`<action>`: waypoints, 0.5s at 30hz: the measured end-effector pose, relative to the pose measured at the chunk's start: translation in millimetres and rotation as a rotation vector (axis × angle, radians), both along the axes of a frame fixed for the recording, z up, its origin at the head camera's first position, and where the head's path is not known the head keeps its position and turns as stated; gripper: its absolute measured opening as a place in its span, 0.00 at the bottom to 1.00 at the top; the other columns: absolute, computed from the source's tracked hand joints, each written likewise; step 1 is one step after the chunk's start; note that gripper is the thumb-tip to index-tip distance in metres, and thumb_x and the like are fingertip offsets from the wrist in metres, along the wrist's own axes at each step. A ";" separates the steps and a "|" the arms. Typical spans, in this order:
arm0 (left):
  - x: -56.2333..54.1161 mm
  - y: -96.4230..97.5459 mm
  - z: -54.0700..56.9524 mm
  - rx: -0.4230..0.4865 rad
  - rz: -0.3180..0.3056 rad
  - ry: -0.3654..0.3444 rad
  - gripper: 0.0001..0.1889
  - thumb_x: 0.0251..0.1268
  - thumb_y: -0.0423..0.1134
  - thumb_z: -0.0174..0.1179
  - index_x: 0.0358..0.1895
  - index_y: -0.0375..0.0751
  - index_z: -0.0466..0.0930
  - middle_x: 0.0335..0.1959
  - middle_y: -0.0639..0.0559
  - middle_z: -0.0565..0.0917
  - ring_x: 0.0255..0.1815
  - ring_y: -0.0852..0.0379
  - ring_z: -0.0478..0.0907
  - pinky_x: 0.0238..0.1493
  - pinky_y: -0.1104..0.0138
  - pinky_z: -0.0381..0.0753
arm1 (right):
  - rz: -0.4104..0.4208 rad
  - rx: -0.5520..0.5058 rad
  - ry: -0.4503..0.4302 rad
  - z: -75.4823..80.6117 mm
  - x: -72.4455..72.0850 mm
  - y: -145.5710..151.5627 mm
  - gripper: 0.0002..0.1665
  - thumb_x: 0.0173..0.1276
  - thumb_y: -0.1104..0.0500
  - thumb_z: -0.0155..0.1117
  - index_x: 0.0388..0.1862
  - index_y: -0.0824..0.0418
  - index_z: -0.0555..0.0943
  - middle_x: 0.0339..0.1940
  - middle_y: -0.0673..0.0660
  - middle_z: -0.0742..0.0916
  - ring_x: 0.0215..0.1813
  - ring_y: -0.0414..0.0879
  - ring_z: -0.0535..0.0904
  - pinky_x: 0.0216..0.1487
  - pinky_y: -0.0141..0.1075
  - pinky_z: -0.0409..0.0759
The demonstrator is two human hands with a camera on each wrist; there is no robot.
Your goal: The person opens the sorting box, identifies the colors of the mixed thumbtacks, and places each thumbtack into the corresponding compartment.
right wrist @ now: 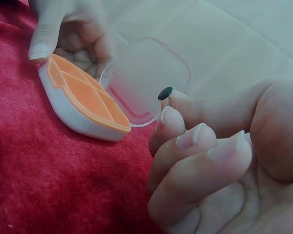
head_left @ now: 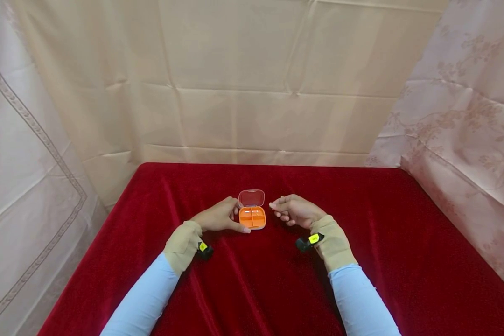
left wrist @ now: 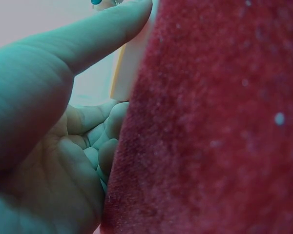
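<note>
A small pill box [head_left: 252, 218] with orange compartments and a white base lies on the red cloth, its clear lid [head_left: 251, 198] raised at the back. My left hand [head_left: 222, 215] grips the box from the left, thumb along the near edge and fingers toward the far side. Just right of the box, my right hand [head_left: 296, 210] is held a little apart from it. Its thumb and index finger pinch a tiny stud-like piece with a dark round face [right wrist: 165, 93]; the fingertips partly hide its lower part. The other fingers are curled. In the left wrist view the box [left wrist: 129, 68] shows only edge-on.
Red velvet cloth [head_left: 252, 289] covers the table, with soft folds in it. A beige curtain [head_left: 252, 93] hangs behind the far edge, and pale curtains [head_left: 466, 116] close off both sides. A small dark camera [head_left: 308, 242] sits on each wrist.
</note>
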State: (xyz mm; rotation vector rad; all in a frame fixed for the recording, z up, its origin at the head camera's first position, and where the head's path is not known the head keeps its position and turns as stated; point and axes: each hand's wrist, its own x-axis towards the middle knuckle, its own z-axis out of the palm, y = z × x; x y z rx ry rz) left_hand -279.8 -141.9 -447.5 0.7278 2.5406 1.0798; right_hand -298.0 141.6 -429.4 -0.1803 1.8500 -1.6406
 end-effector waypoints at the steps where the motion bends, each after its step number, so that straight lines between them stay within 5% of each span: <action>1: 0.0 0.1 0.1 0.001 0.000 0.000 0.33 0.52 0.53 0.80 0.54 0.40 0.74 0.43 0.48 0.73 0.42 0.54 0.71 0.43 0.64 0.74 | 0.000 0.002 0.000 -0.3 -0.1 -0.2 0.11 0.80 0.59 0.58 0.47 0.69 0.76 0.25 0.51 0.76 0.22 0.39 0.64 0.19 0.28 0.62; 15: -0.6 -0.1 -0.8 -0.005 -0.001 0.002 0.33 0.52 0.53 0.80 0.54 0.40 0.74 0.43 0.48 0.73 0.41 0.55 0.71 0.43 0.64 0.74 | 0.003 0.014 0.001 -1.6 1.0 -3.7 0.10 0.79 0.58 0.59 0.40 0.64 0.77 0.25 0.52 0.76 0.23 0.40 0.64 0.21 0.29 0.62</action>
